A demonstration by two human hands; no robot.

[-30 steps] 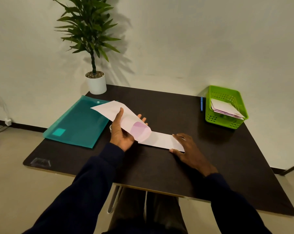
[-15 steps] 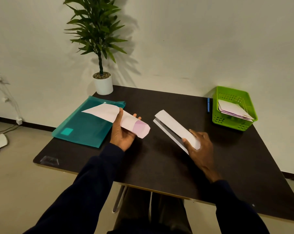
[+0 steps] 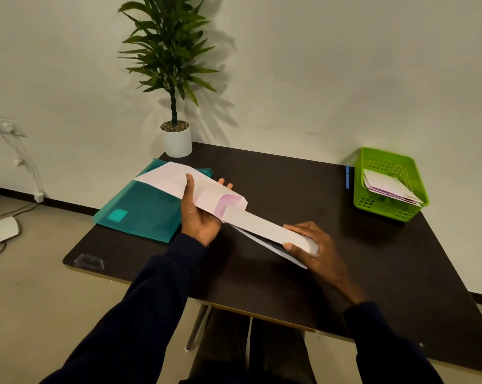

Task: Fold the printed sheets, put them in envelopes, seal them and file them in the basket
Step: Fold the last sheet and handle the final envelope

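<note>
Envelope (image 3: 206, 189): white, pink-lined mouth facing 4 o'clock, gripped by L hand (image 3: 199, 220). Sheet (image 3: 259, 224): folded, white, R hand (image 3: 320, 250) pinching its end. Chg: Sheet tip now at mouth, prev. apart.

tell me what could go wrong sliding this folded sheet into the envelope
1. The folded sheet gapes along its lower edge; a loose layer might snag at the mouth of the envelope and crumple.
2. Only the left hand holds the envelope, near its middle, so it may buckle as the right hand pushes.
</note>
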